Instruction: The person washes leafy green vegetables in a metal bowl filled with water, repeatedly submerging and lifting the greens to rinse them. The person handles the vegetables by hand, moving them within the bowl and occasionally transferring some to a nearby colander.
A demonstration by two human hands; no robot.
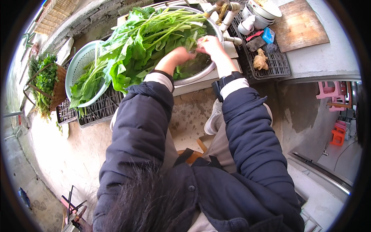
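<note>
A large metal basin (211,69) of water holds a heap of long-stemmed leafy greens (136,43), which spills over its left side. Both hands are over the basin's right part, blurred by motion. My left hand (180,55) has its fingers at the wet greens near the water; whether it grips them cannot be told. Close to its right, my right hand (208,45) has bent fingers around a pale green stem piece. To the left, a light green plastic colander (69,76) contains more greens with stems.
A wicker basket (59,84) of greens stands far left. Black plastic crates (100,111) lie under the colander. Pipes with a tap (229,17) rise behind the basin. At right are another crate (274,65) with scrubbers, stacked bowls (262,14) and a wooden board (301,24).
</note>
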